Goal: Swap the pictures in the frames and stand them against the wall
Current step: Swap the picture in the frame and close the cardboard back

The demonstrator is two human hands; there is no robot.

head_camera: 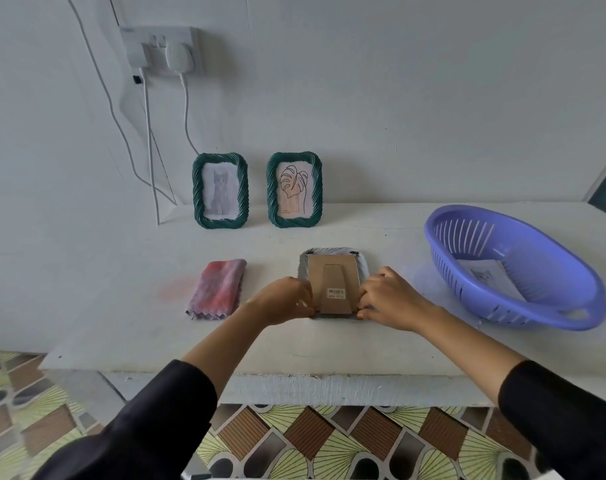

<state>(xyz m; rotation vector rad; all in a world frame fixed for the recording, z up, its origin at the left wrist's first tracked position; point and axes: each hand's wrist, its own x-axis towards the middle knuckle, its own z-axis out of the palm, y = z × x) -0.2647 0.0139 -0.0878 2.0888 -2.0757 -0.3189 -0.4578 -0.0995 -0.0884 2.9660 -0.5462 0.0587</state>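
A pale grey frame lies face down in the middle of the white table, its brown cardboard back with a folded stand and a barcode label facing up. My left hand pinches the back's near left corner. My right hand pinches the near right corner. Two dark green twisted frames stand against the wall: the left one shows a grey cat picture, the right one shows a line-drawn leaf picture.
A folded pink and purple cloth lies left of the face-down frame. A purple plastic basket at the right holds a loose paper picture. White cables hang from a wall socket at the back left.
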